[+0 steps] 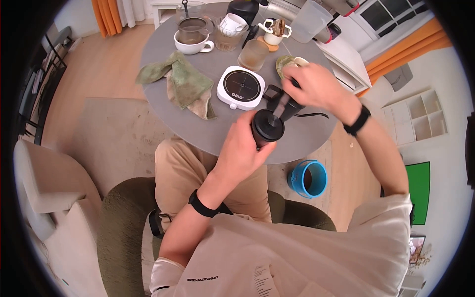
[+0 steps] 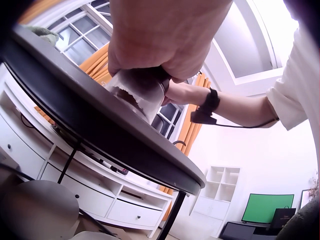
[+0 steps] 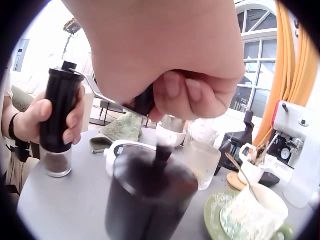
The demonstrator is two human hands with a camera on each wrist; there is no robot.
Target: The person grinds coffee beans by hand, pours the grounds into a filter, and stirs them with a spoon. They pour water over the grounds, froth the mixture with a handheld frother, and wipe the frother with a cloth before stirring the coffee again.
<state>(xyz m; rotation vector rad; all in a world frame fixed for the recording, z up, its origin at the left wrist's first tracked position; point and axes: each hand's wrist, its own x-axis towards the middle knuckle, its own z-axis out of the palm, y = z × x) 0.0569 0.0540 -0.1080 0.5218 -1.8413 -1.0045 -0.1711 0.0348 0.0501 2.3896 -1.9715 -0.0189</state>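
A black cylindrical hand grinder (image 3: pixel 61 110) stands upright in the left hand (image 1: pixel 242 151), whose fingers and thumb wrap round its body. Its clear lower cup (image 3: pixel 57 163) holds something dark at the table's edge. From the grinder's top a metal crank arm (image 1: pixel 281 107) runs to a black knob (image 3: pixel 144 100), gripped by the curled fingers of the right hand (image 1: pixel 316 86). Below the right hand, a black kettle (image 3: pixel 150 195) with a thin spout is on the table. Part of the grinder is hidden by the left hand in the left wrist view.
On the round grey table (image 1: pixel 190 126) are a white scale (image 1: pixel 241 88), a green cloth (image 1: pixel 185 81), a glass (image 1: pixel 254 54), white cups and a patterned cup (image 3: pixel 250 212) on a green saucer. A blue bucket (image 1: pixel 298 180) stands on the floor; an espresso machine (image 3: pixel 295 132) is behind.
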